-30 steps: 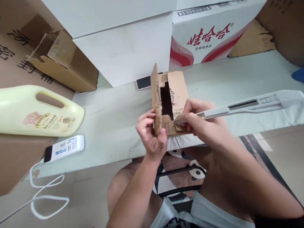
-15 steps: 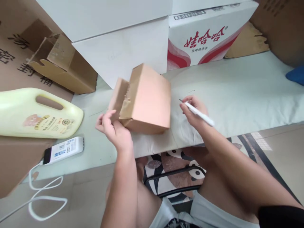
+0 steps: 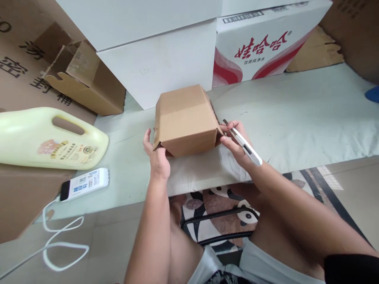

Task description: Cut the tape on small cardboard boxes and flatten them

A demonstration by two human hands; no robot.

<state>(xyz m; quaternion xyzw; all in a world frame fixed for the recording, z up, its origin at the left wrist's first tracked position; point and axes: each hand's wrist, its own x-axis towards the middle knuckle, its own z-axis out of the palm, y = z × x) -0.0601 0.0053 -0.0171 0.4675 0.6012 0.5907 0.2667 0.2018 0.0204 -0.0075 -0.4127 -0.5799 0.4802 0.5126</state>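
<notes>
A brown cardboard box [image 3: 186, 114] sits tilted on the pale green cloth surface, between my hands. My left hand [image 3: 158, 159] grips its near left corner, thumb in front and fingers behind the edge. In my right hand [image 3: 238, 148] is a white utility knife [image 3: 247, 148], its dark blade pointing up and left. The fingertips of that hand also touch the box's right edge, where a flap shows beside the blade.
White cartons [image 3: 160, 63] stand behind the box, one with red lettering [image 3: 260, 51]. At left are an open brown carton [image 3: 89, 83], a pale yellow jug [image 3: 38, 138] and a white power strip [image 3: 85, 184] with its cable. A blue object [image 3: 372, 94] lies far right.
The box has turned, its torn open side no longer facing left. My left hand has moved right with its corner, and my right hand has come up against the box's right edge, knife still held.
</notes>
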